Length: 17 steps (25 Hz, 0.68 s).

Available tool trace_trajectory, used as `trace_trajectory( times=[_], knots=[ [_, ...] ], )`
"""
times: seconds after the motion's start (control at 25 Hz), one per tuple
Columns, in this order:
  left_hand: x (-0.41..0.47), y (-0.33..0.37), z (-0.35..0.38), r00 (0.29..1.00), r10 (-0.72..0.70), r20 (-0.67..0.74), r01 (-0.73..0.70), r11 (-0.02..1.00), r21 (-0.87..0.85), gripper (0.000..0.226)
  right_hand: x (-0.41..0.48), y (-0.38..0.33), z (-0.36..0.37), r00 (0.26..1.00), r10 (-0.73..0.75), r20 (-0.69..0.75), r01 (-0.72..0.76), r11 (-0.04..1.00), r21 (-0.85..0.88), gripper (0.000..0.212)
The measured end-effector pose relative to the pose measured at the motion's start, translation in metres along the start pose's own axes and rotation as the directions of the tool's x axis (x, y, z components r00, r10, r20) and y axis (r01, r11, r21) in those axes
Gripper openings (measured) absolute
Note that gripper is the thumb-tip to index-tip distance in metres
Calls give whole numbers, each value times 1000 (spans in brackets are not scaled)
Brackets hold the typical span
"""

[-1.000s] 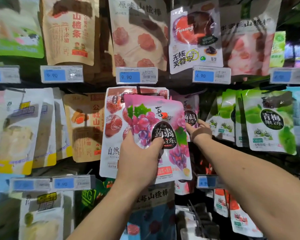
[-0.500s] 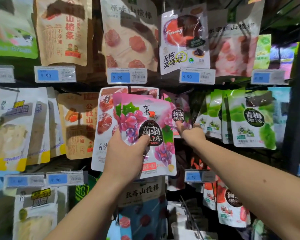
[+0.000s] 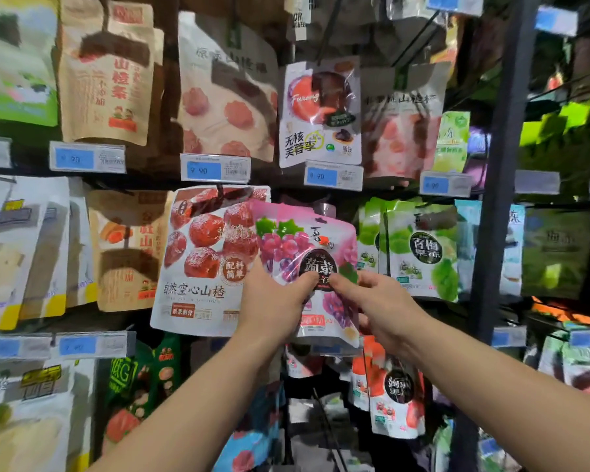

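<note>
A pink grape-jelly pouch (image 3: 297, 240) with purple grapes and a dark round label sits in front of a rack of hanging snack bags. My left hand (image 3: 273, 301) grips its lower left part, thumb on the dark label. My right hand (image 3: 378, 304) holds its lower right side, thumb pressed on the front next to my left thumb. Both hands cover the pouch's bottom half. More pink pouches hang just behind it at its top edge.
A white hawthorn-ball bag (image 3: 201, 264) hangs directly to the left, green plum-jelly bags (image 3: 419, 250) to the right. Blue price tags (image 3: 215, 168) line the rail above. A dark upright post (image 3: 504, 165) stands at the right. Red jelly pouches (image 3: 395, 396) hang below.
My right hand left the hanging pouches behind and came down onto the front of the pink pouch. The pouch shifted right, in front of its own hook column. The camera view turned left and up.
</note>
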<state>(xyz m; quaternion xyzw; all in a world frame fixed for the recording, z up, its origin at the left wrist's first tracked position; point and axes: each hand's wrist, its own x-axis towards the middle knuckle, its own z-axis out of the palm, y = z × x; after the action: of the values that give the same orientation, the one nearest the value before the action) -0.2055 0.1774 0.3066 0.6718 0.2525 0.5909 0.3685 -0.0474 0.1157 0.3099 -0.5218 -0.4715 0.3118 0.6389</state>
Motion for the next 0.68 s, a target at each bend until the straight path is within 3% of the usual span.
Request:
trace_trajectory(
  times=[0.12, 0.28, 0.36, 0.44, 0.6, 0.68],
  knots=[
    [0, -6, 7, 1000, 27, 1, -27, 999, 20, 12, 11, 2, -10, 995, 29, -94, -25, 999, 44, 18],
    [1, -7, -5, 999, 27, -36, -23, 994, 108, 27, 40, 1, -21, 982, 117, -150, -95, 985, 147, 32],
    [1, -6, -19, 996, 33, -86, -19, 987, 158, 33, 53, -2, -27, 971, 88, -222, -51, 985, 165, 29],
    [1, -4, -32, 995, 25, -96, -11, 989, 149, 25, 63, -8, -32, 960, 37, -277, 8, 987, 160, 22],
    [5, -4, -49, 995, 14, -95, 1, 988, 156, 29, 79, -17, -23, 943, -47, -330, 87, 991, 105, 69],
    [6, -4, -55, 994, 12, -106, 6, 985, 170, 36, 87, -18, -18, 938, -63, -340, 90, 994, 63, 74]
  ],
)
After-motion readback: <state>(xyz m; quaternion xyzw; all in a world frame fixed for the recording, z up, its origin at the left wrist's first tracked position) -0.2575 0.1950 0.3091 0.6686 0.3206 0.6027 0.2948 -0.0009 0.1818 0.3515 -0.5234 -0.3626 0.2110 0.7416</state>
